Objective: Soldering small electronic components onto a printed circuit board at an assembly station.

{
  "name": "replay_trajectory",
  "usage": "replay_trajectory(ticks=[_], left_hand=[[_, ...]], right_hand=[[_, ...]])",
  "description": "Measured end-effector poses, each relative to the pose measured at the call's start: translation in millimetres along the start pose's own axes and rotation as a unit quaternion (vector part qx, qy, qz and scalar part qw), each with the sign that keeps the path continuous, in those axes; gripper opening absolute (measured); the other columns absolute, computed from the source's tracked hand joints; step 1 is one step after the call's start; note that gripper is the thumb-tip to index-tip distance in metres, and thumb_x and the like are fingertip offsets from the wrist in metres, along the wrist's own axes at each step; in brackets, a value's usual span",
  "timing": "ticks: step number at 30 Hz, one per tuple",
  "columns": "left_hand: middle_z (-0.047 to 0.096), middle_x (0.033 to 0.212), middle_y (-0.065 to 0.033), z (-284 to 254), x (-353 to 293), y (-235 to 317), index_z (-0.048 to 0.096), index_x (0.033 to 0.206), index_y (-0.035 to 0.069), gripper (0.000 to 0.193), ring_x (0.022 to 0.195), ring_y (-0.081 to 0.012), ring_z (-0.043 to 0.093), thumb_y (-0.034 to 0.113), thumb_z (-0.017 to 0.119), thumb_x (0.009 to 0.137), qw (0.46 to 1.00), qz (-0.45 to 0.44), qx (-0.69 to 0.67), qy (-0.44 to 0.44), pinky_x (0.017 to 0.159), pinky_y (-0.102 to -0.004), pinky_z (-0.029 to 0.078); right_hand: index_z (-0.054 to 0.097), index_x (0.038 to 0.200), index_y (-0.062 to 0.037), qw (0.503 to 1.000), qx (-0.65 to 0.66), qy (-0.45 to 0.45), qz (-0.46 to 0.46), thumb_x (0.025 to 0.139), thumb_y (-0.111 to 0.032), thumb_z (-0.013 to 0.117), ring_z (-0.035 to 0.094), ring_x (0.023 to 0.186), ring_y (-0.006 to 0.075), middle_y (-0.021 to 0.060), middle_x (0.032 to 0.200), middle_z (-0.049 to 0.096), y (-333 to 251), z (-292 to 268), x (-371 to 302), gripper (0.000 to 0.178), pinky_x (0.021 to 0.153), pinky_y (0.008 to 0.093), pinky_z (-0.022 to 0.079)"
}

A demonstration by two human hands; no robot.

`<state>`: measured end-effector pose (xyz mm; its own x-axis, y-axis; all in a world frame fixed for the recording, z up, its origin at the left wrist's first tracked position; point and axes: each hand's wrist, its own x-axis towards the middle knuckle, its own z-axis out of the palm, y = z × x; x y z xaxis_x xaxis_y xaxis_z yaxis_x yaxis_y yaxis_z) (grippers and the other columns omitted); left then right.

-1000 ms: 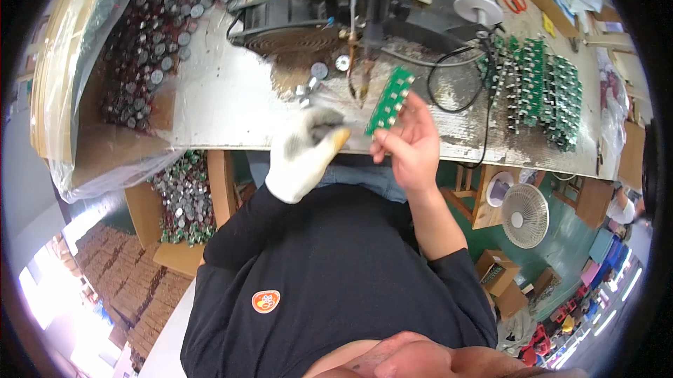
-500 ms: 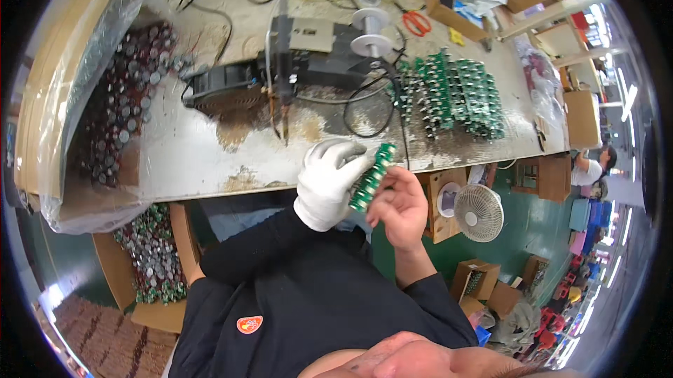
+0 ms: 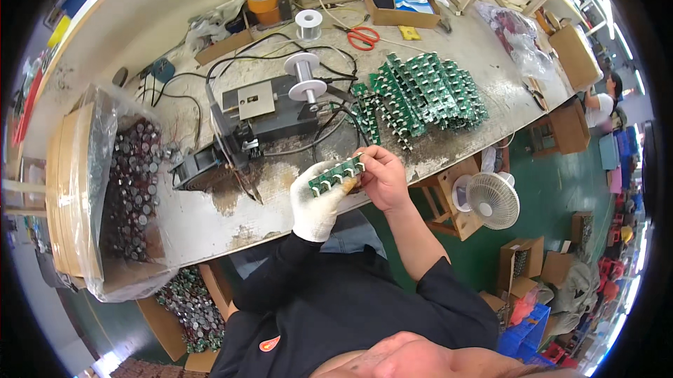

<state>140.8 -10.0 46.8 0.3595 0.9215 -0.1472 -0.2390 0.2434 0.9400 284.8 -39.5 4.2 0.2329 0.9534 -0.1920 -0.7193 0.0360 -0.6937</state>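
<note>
A green circuit board strip [image 3: 335, 176] with a row of pale metal-looking parts is held between my two hands, just in front of the bench edge. My left hand [image 3: 313, 199], in a white glove, grips its left end and underside. The bare fingers of my right hand [image 3: 383, 177] close on its right end; some fingertips are hidden behind the strip. Beyond my hands stands a black soldering machine [image 3: 280, 120] with a solder wire spool [image 3: 306, 78]. To its right lies a pile of similar green board strips [image 3: 427, 94].
At the left, a plastic-lined carton [image 3: 73, 189] holds many small round parts with red wires. Red-handled scissors [image 3: 363, 38] lie at the back near an open carton [image 3: 399, 15]. A white fan [image 3: 493, 200] stands right of the bench; below left is another filled box [image 3: 160, 325].
The strip has turned from steeply tilted to nearly level, its row of parts now showing. My right hand has moved up to its right end. The whole view has shifted and turned.
</note>
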Motion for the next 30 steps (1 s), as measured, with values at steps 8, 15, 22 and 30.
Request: replay_trajectory(ticks=[8,15,22,30], left_hand=[[0.068,0.093,-0.0086,-5,23,-23,0.062,0.103,-0.002,0.021,0.08,-0.0152,0.065,0.0,0.063,0.082,0.965,-0.114,-0.232,-0.034,0.074,-0.0269,0.051],[0.066,0.1,-0.0079,10,17,-7,0.057,0.113,-0.005,0.034,0.089,-0.0117,0.061,-0.001,0.066,0.081,0.996,-0.03,-0.081,0.017,0.077,-0.0236,0.049],[0.067,0.096,-0.0101,0,28,-15,0.059,0.106,-0.004,0.025,0.084,-0.0149,0.063,0.001,0.063,0.082,0.973,-0.113,-0.196,-0.034,0.078,-0.0265,0.049],[0.066,0.096,-0.0072,19,20,-8,0.061,0.105,-0.003,0.024,0.083,-0.0109,0.061,0.004,0.067,0.083,0.997,-0.036,-0.053,0.03,0.075,-0.0234,0.048]], right_hand=[[0.06,0.089,-0.0065,0.964,0.178,-0.062,0.186,0.094,-0.025,0.055,0.053,0.064,0.011,0.0021,0.077,0.06,5,-12,24,0.02,0.057,0.0223,0.041],[0.062,0.092,-0.0036,0.998,0.054,0.028,0.033,0.092,-0.012,0.059,0.058,0.079,0.013,0.003,0.085,0.063,8,3,20,0.009,0.071,0.0274,0.046],[0.062,0.091,-0.0051,0.949,0.244,-0.03,0.197,0.09,-0.017,0.061,0.057,0.072,0.014,0.0032,0.082,0.062,0,-6,30,0.012,0.066,0.0278,0.044],[0.062,0.09,-0.0046,0.994,0.092,0.027,0.057,0.088,-0.009,0.063,0.059,0.073,0.0156,0.004,0.084,0.063,-1,0,17,0.005,0.068,0.0306,0.048]])
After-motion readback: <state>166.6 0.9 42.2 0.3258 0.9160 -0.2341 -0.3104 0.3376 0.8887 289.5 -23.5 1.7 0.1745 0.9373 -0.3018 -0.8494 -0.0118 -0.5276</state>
